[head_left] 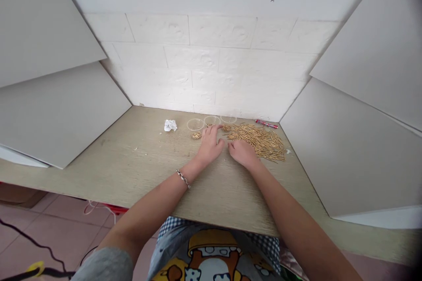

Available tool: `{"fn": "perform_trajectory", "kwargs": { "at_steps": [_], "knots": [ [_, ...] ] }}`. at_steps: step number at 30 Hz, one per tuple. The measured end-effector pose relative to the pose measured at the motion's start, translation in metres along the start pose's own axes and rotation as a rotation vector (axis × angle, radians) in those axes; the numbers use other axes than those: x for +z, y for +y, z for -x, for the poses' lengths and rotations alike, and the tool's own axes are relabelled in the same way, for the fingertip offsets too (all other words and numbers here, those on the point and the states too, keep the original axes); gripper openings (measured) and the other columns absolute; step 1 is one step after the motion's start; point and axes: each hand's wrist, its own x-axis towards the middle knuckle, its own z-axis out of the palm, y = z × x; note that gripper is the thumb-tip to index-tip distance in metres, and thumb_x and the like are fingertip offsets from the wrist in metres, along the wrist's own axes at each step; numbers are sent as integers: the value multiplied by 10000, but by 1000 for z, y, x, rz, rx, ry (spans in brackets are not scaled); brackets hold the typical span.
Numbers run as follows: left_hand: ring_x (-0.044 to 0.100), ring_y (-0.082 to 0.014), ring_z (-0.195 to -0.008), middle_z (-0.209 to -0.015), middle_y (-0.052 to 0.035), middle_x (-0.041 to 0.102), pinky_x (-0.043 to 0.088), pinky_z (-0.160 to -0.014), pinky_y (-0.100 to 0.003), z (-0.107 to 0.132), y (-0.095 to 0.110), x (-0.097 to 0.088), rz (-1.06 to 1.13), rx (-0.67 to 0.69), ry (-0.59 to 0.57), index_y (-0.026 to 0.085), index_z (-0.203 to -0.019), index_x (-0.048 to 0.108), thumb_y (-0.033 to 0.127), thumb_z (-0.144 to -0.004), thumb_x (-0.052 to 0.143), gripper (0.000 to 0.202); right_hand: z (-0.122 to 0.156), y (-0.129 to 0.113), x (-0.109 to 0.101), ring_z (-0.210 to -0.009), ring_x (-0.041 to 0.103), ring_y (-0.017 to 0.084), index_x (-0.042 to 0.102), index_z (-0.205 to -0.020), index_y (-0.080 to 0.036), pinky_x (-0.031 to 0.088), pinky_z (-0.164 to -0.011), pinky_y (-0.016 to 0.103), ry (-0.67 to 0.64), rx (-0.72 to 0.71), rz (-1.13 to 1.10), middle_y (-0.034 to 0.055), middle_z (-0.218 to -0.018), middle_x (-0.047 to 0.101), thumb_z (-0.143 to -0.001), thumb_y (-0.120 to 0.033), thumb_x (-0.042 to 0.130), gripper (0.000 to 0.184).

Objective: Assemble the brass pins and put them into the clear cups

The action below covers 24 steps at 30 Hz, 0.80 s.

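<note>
My left hand [211, 142] lies low over the table with its fingers stretched forward and the thumb apart, and I see nothing in it. Its fingertips reach the small gold clusters beside the clear round containers. Curled closed, my right hand [243, 152] rests at the near left edge of a spread pile of thin gold-coloured sticks [260, 140]. Whatever its fingers hold is hidden or too small to name. One small gold cluster [196, 135] sits left of my left hand, another gold cluster [226, 127] just beyond its fingers.
Along the wall stand clear round containers [195, 124]. A crumpled white tissue [170, 125] lies to their left. Behind the pile is a red patterned tube [266, 124]. Grey panels [66, 114] lean at both sides, and a white brick-patterned wall [204, 57] closes the back.
</note>
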Motion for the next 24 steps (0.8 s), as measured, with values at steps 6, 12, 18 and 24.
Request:
{"fn": "perform_trajectory", "kwargs": {
  "at_steps": [6, 12, 18, 24],
  "knots": [
    [406, -199, -1100, -1120, -80, 515, 293, -972, -369, 0, -1, 0, -19, 5, -13, 159, -1068, 481, 96, -690, 404, 391, 3, -1, -2, -816, 596, 201, 652, -871, -160, 391, -676, 280, 19, -10, 29, 118, -881, 655, -888, -336, 232, 456],
    [422, -211, -1090, -1122, -101, 515, 309, -961, -392, 0, -1, 0, 6, -5, 1, 142, -1103, 436, 78, -674, 393, 437, 1, -2, -3, -791, 594, 190, 639, -854, -169, 390, -662, 275, 97, 19, 11, 103, -860, 655, -901, -351, 188, 488],
    [414, -231, -1094, -1135, -127, 500, 330, -940, -404, 1, 3, -2, 43, -39, 14, 122, -1131, 395, 49, -648, 380, 488, 0, -3, -1, -792, 598, 206, 634, -852, -181, 398, -662, 298, 83, 33, 20, 104, -852, 653, -898, -359, 180, 489],
    [415, -230, -1097, -1140, -125, 501, 315, -951, -407, 1, 1, 0, 44, -18, -1, 124, -1124, 406, 52, -640, 380, 490, 0, -5, -2, -814, 600, 213, 639, -861, -180, 403, -670, 301, 54, 41, 24, 108, -865, 655, -897, -347, 186, 484]
  ]
}}
